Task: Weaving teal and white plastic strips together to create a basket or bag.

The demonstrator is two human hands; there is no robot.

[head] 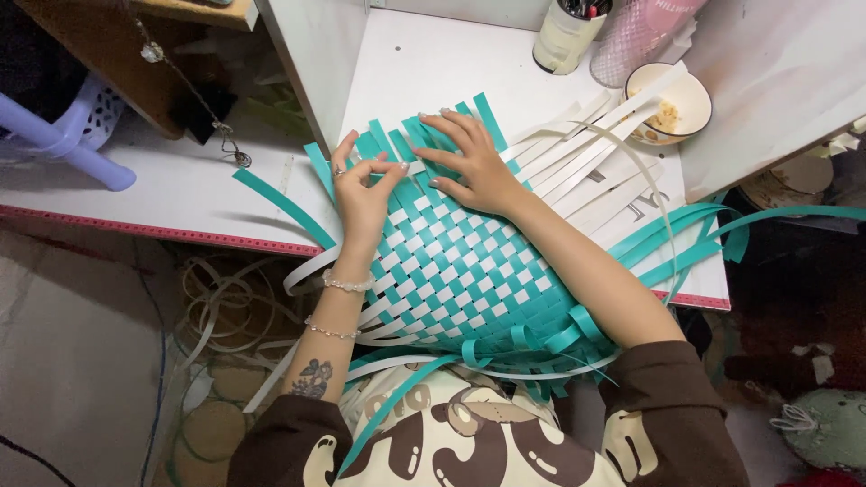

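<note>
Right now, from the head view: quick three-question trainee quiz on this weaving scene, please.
1. True or false: the right hand lies flat on the woven mat.
2. What does the left hand pinch? A) white strip B) bowl C) cup
3. Which two colours make up the mat?

Key: 1 true; 2 A; 3 teal and white.

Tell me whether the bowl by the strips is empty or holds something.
Not empty. The bowl stands upright on the white table, with a little pale, crumbly food at its bottom; white strips cross its rim.
</note>
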